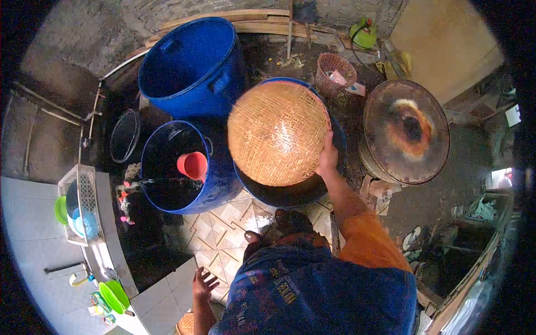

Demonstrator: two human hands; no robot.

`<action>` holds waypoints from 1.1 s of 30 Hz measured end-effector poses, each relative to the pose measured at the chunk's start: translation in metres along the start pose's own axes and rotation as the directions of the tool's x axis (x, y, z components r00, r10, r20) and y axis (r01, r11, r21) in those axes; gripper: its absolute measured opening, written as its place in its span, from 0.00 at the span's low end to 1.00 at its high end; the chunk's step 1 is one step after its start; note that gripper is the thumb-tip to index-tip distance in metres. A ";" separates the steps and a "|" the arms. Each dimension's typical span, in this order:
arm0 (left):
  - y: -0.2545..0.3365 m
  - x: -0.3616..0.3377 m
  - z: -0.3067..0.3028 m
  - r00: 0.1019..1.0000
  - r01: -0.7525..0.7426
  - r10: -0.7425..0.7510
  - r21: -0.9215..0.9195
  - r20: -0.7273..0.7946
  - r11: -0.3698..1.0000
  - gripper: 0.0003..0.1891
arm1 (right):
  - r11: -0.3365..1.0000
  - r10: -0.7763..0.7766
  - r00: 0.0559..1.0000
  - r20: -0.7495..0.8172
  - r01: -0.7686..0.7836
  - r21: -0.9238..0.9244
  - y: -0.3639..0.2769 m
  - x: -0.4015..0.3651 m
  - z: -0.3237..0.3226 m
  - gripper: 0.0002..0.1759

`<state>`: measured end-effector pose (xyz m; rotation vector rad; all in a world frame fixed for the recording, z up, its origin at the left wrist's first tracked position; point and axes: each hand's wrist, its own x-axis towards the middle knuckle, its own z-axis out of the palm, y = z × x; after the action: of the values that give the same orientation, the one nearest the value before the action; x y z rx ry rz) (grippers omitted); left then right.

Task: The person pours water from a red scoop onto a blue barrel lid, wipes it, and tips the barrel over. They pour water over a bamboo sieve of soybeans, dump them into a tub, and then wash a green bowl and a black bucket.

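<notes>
My right hand (328, 156) grips the right rim of a round woven bamboo basket (276, 131). The basket spans much of the mouth of a blue tub (296, 198), hiding most of its inside. Down at the lower left, my left hand (205, 283) hangs with fingers spread, holding nothing, above the tiled floor (215, 240). Left of the basket stands a blue barrel (223, 187) with dark contents and a red dipper (192, 166) at its right inner side. Water runs toward this barrel from a tap (125, 204).
Behind the barrel sits a large blue drum (231, 84). To the right is a rust-stained round drum top (385, 139). A pink wicker basket (336, 70) and a green sprayer tank (364, 36) stand farther back. A white dish rack (92, 195) and green bowls (114, 296) line the left counter.
</notes>
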<state>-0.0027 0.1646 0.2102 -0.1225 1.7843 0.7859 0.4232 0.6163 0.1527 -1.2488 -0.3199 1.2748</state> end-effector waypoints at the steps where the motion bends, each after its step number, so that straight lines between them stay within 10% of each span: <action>1: 0.002 0.007 0.003 1.000 -0.017 0.017 -0.014 0.014 1.000 0.40 | 0.999 -0.041 0.999 -0.023 0.040 -0.031 -0.007 -0.004 0.006 0.46; 6: 0.017 0.022 0.017 0.996 -0.080 0.079 0.005 0.043 0.997 0.41 | 0.947 -0.175 0.982 -0.070 0.149 -0.286 -0.025 0.006 -0.008 0.46; 9: 0.027 0.016 0.029 0.998 -0.059 0.059 0.046 0.011 0.997 0.40 | 0.994 -0.013 0.986 -0.168 0.031 0.104 0.008 0.047 -0.056 0.47; 11: 0.025 0.019 0.022 0.999 -0.041 0.040 0.029 0.030 0.999 0.41 | 0.625 -0.039 0.925 -0.377 -0.272 -0.731 0.028 0.069 -0.071 0.48; 18: 0.013 0.029 0.020 1.000 -0.005 0.005 0.001 0.005 1.000 0.37 | 0.842 0.041 0.962 -0.269 -0.178 -0.508 0.063 0.053 -0.057 0.50; 20: 0.012 0.029 0.017 1.000 -0.021 0.021 -0.006 0.006 1.000 0.39 | 0.981 0.076 0.901 -0.428 -0.145 -0.131 0.034 0.020 -0.010 0.52; 24: 0.006 0.025 0.020 0.999 -0.032 0.032 -0.017 0.005 0.999 0.38 | 0.960 0.142 0.842 -0.520 -0.246 -0.136 0.042 0.004 -0.007 0.50; 31: -0.014 0.017 0.013 1.000 0.000 0.000 -0.010 -0.010 1.000 0.39 | 0.629 -0.200 0.907 -0.371 -0.171 -0.759 0.074 -0.006 -0.012 0.50; 33: -0.022 0.018 0.011 1.000 0.010 -0.010 -0.019 -0.024 1.000 0.39 | 0.751 -0.266 0.889 -0.373 -0.051 -0.658 0.074 -0.016 -0.014 0.49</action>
<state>0.0099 0.1591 0.1826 -0.1541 1.7974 0.7976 0.3892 0.5805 0.0936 -2.0525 -0.5222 0.7312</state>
